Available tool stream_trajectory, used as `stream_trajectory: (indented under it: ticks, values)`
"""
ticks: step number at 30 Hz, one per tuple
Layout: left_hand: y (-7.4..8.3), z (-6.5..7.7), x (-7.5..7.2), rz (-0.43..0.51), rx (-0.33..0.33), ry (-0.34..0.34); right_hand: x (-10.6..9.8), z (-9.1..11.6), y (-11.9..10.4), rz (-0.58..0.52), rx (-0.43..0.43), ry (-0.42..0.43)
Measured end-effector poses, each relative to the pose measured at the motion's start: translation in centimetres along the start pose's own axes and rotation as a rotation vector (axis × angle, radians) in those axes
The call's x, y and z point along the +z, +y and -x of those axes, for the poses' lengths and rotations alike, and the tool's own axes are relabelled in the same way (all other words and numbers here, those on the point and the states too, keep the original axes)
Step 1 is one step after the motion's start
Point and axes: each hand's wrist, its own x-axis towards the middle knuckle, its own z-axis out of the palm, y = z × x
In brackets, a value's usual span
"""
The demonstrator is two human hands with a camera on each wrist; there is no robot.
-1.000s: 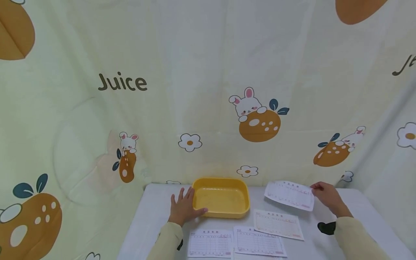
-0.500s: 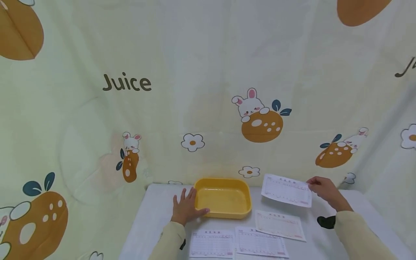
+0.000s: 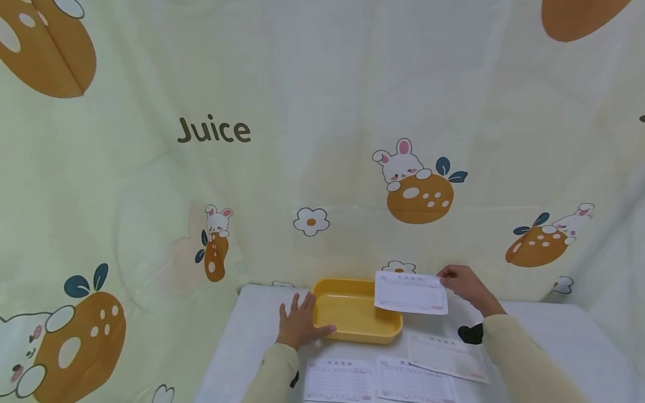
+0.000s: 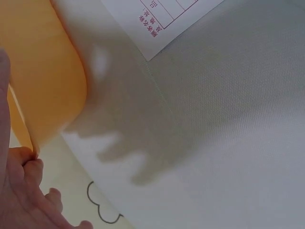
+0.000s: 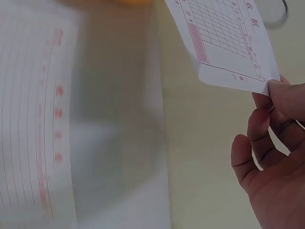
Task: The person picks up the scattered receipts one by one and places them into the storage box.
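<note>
My right hand pinches a corner of a white receipt slip printed with a red grid, between thumb and fingertips. The slip is raised at a tilt, and in the head view it overlaps the right part of a yellow tray. At the tray's left end, my left hand rests with its fingers spread and its thumb along the front rim. The left wrist view shows the fingers right at the tray's edge.
Several more receipt slips lie flat on the white table: one at front left, another slip beside it, and a third slip overlapping that one. A patterned curtain hangs behind the table.
The right hand has carried its receipt slip up and left, from the table's right side to over the tray's right part. The left hand stays at the tray; the head view has shifted slightly.
</note>
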Motion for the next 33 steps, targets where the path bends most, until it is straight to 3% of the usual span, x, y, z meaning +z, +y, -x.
stream_trajectory:
  ticks: [9,17,22,28,33]
  values:
    - [0.5,0.0,0.1,-0.016,-0.019,-0.019,7.2,-2.0,-4.9,-0.021,-0.110,-0.017]
    - [0.0,-0.2,0.5,0.016,-0.016,0.016,11.8,-3.0,-7.7,-0.053,-0.225,-0.052]
    - [0.1,-0.2,0.6,0.026,-0.006,0.019,12.5,-2.9,-8.2,-0.062,-0.198,-0.056]
    - [-0.2,-0.4,0.9,-0.002,0.000,0.045,12.0,-2.8,-8.4,-0.059,-0.227,-0.045]
    - [-0.4,-0.4,1.2,-0.006,0.001,0.048,12.1,-2.8,-8.2,-0.074,-0.169,-0.051]
